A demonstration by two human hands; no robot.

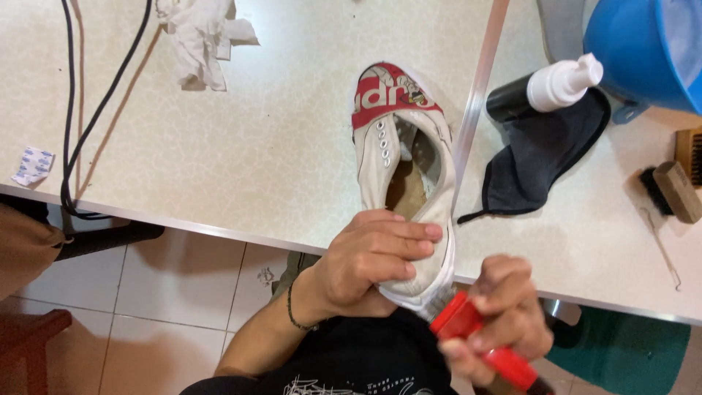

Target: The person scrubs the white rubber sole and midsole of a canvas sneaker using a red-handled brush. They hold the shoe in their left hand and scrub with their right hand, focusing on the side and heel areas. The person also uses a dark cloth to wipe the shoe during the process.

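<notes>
My left hand (373, 260) grips the heel end of a white lace-less sneaker (398, 157) with a red printed toe cap; the toe points away from me and rests on the table. My right hand (504, 322), blurred, holds a red-handled brush (475, 340) whose bristle end touches the sneaker's heel just below my left fingers. A thin dark bracelet sits on my left wrist.
Two pale speckled tables (241, 146) meet at a metal strip. On the right lie a black cloth (537, 164), a black spray bottle with a white pump (548, 88), a blue bucket (643, 51) and a wooden brush (669, 190). Crumpled tissue (201, 36) and black cables (80, 124) lie on the left.
</notes>
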